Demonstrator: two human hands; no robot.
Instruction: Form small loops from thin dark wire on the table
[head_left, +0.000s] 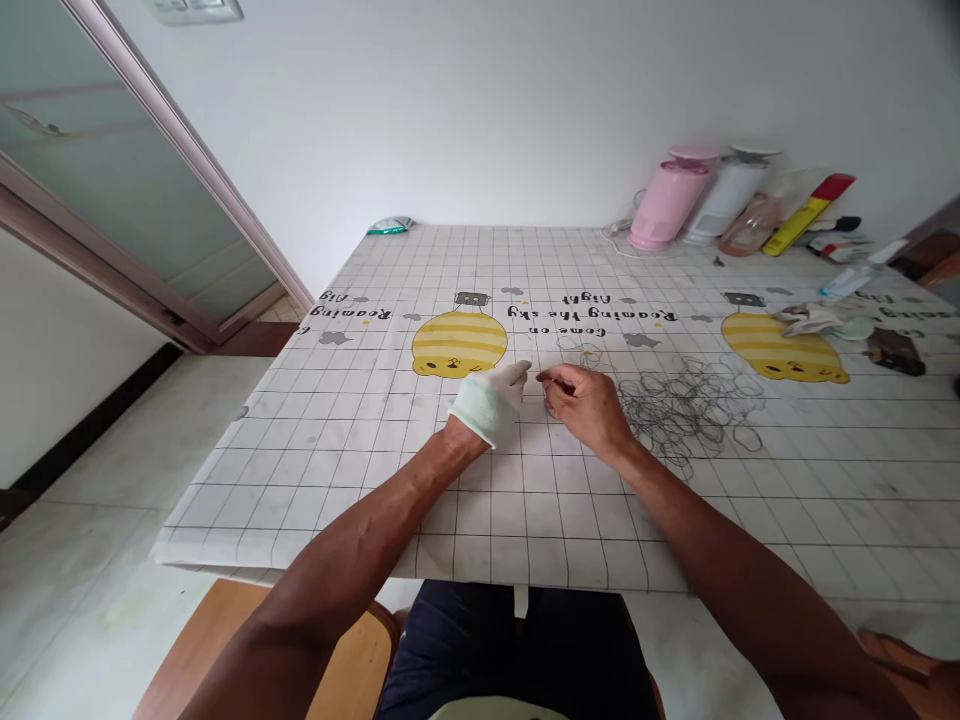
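My left hand (496,393) wears a white glove with a pale green cuff, its fingers pressed together and pointing right, above the checked tablecloth (300,490). What it grips, if anything, is too small to name. Just to its right is my bare right hand (583,402), thumb and fingertips drawn together in a pinch; anything between them is too fine to tell. Beside the right hand lies a tangled heap of thin dark wire-like loops (682,405). A few thin loops (581,352) lie beyond the right hand.
Along the wall stand a pink cylinder (667,205), a white cylinder (724,200), a clear pinkish container (750,228) and a yellow-red box (806,215). At right are a crumpled glove (817,318) and a dark object (895,352). A green-white packet (391,226) lies at the far left corner.
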